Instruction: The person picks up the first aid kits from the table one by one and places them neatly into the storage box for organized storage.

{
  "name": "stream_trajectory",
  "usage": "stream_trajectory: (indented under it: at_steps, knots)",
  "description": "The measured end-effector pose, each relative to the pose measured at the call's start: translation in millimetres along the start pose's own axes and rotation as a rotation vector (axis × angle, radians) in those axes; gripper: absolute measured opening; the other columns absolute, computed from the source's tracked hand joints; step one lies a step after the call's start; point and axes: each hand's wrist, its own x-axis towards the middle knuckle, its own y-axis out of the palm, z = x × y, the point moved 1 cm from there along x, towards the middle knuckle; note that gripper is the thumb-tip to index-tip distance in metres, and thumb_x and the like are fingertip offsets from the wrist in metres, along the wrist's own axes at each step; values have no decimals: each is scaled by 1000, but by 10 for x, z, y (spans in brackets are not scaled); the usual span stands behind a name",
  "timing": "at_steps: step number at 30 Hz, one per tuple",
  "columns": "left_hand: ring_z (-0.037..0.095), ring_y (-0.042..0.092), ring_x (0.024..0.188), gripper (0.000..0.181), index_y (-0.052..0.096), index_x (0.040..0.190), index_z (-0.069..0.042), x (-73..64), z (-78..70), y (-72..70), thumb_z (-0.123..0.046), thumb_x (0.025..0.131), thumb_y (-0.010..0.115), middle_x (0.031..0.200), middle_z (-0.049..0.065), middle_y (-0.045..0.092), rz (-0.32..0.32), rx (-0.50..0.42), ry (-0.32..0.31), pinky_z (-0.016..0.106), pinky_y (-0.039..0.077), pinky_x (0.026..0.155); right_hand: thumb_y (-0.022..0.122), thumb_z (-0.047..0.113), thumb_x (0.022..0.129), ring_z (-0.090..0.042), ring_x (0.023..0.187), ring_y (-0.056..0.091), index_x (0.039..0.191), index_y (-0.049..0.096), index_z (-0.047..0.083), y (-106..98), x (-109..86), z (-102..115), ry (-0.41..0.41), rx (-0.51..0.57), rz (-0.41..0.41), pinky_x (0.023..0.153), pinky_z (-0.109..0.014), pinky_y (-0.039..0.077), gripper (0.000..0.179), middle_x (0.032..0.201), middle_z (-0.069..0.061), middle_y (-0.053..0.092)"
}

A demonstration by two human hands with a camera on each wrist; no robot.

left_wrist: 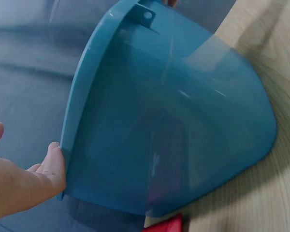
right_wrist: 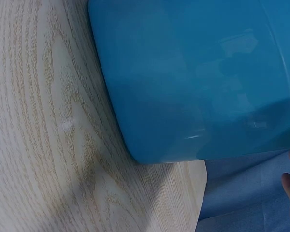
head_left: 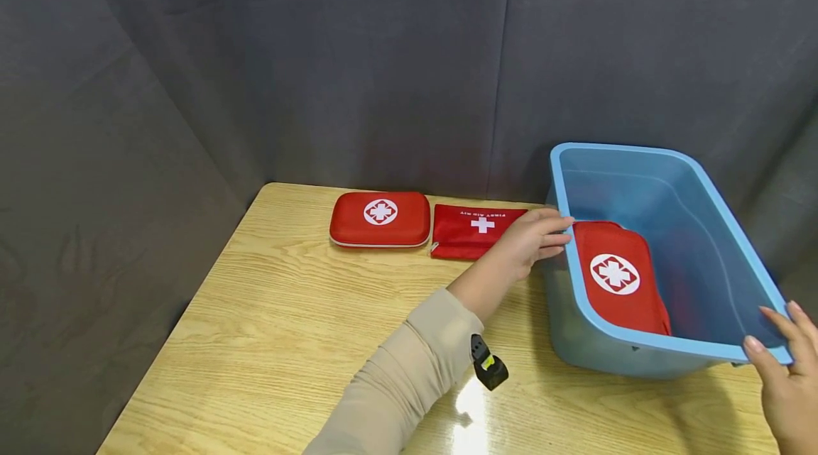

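Observation:
A blue plastic tub stands at the right of the table, with a red pouch bearing a white cross badge inside. My left hand touches the tub's left rim with fairly straight fingers. Its thumb stands apart from the rim in the left wrist view. At the near right corner, my right hand rests thumb and fingertips over the rim, spread apart. Only some fingers of it show at the edge of the right wrist view. A flat red first aid pouch lies partly behind my left hand.
A red hard-shell case with a white cross lies left of the flat pouch. Both sit near the back edge of the wooden table. Grey curtain hangs behind and along the left side.

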Motion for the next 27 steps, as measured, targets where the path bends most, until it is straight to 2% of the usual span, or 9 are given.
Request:
stream_trajectory:
  at_steps: [5,12,19,22,27]
  knots:
    - [24,56,95,31,48,110,-4,25,57,-164,-17,83,56,98,4,58,-48,-72,-21,32,43,81,47,-2,83,-8,124,15,125,45,9,-7,4,14,18,-44,10,98,-22,8,43,138,1,25]
    - [25,53,98,34,46,113,-4,8,119,-475,-18,83,56,101,4,57,-120,-76,-37,35,42,82,47,-1,84,-7,125,14,126,44,9,-22,-4,24,56,-86,19,98,-21,12,44,138,4,24]
    - [29,48,103,44,37,120,-3,-1,200,-826,-19,83,56,115,13,47,-246,-164,-73,49,36,86,47,-1,84,-7,125,14,126,44,9,-28,-14,10,54,-81,20,98,-22,10,44,139,3,23]
    - [32,45,106,46,36,121,-3,-28,229,-953,-21,83,55,120,16,43,-297,-179,-83,50,35,86,47,-1,84,-7,125,15,126,45,9,-22,-11,13,36,-82,14,98,-21,10,43,138,3,24]
    - [36,40,111,50,33,124,-1,-97,304,-1121,-20,83,54,126,20,36,-340,-188,-93,52,31,88,48,-2,83,-7,124,17,125,46,9,-10,-4,9,16,-55,8,98,-21,11,43,137,2,26]
